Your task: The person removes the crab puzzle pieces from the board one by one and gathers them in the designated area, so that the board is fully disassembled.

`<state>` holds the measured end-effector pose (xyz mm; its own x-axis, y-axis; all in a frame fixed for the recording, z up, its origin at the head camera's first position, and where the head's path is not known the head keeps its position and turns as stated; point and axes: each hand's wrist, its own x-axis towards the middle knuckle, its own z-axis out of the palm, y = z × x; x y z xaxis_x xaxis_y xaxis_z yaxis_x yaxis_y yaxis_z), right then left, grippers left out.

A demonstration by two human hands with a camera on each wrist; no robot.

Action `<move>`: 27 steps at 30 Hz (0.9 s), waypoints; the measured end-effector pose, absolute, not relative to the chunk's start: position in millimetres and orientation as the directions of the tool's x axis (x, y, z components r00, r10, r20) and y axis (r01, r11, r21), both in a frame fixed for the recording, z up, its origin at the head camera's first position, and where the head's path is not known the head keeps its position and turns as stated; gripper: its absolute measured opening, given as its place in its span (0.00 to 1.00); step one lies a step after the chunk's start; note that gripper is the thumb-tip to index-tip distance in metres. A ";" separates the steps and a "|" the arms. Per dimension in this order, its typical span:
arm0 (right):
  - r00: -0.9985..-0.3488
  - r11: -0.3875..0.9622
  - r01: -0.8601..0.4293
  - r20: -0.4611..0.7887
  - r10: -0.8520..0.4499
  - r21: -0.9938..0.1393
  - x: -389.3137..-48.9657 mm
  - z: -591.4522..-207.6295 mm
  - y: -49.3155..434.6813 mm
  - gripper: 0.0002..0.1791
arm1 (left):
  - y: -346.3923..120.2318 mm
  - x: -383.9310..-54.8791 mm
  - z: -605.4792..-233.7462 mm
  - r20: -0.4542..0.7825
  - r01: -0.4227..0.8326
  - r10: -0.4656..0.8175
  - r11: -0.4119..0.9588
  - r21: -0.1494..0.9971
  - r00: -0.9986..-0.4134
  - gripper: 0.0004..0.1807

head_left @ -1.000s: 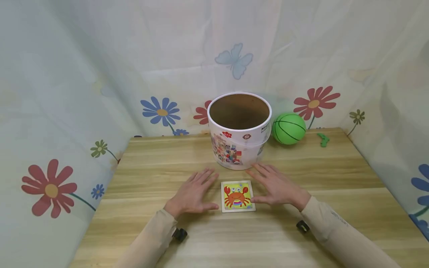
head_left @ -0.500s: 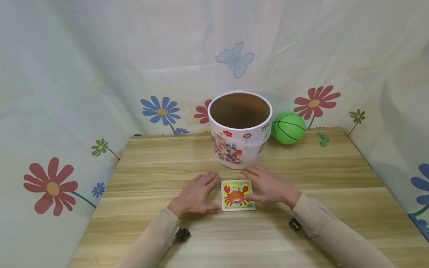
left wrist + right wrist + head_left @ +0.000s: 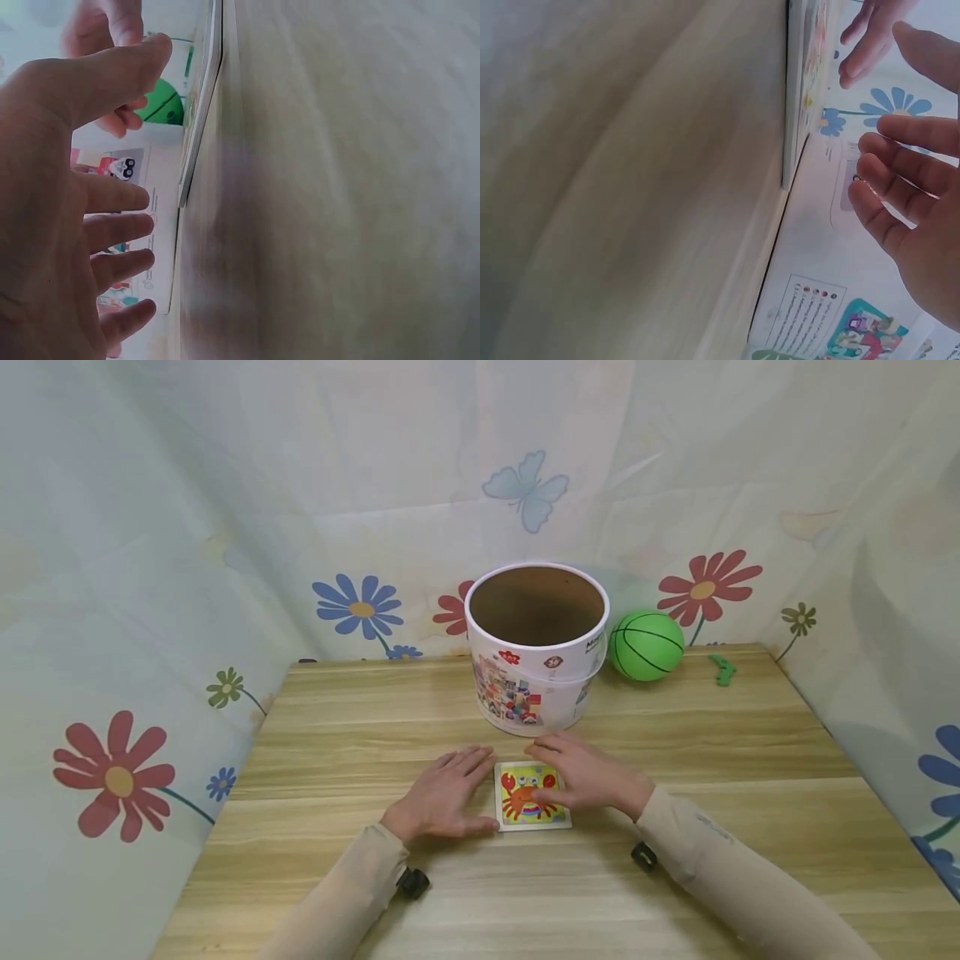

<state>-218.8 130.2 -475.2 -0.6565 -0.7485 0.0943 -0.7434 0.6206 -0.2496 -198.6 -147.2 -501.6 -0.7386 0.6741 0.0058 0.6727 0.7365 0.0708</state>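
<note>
A small square crab puzzle board (image 3: 517, 814) with a pale wooden frame lies flat on the table, between my two hands. My left hand (image 3: 446, 797) is at its left side, fingers spread and the thumb tip right at the frame's lower left corner. Over the board's right part hovers my right hand (image 3: 592, 777), its thumb overlapping the crab picture in the head view. In the left wrist view the board's edge (image 3: 199, 124) stands out beside my extended fingers. The right wrist view shows my right fingers (image 3: 900, 199) relaxed, holding nothing.
A white bucket (image 3: 510, 685) with printed toy pictures stands just behind the board, its handle hanging in front. A green ball (image 3: 647, 646) sits to its right, with a small green toy piece (image 3: 723, 670) farther right. Flower-printed curtains (image 3: 360, 510) enclose the wooden table (image 3: 360, 718).
My right hand has moved left, bringing its thumb over the board. The left hand has shifted slightly right, up to the board's edge. The board stays in place.
</note>
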 end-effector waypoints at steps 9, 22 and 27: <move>-0.623 0.578 -0.771 0.127 -0.772 -0.265 -222.1 -477.2 115.4 0.32 | -145.8 -199.1 -501.3 -0.037 0.664 0.672 0.738 0.118 -0.740 0.55; -0.601 0.571 -0.784 0.071 -0.796 -0.241 -226.1 -475.5 99.9 0.27 | -143.1 -197.7 -500.3 -0.059 0.661 0.669 0.742 0.112 -0.741 0.55; -0.604 0.578 -0.785 0.069 -0.794 -0.223 -227.3 -478.0 97.0 0.24 | -142.8 -197.1 -500.9 -0.068 0.656 0.665 0.746 0.113 -0.744 0.55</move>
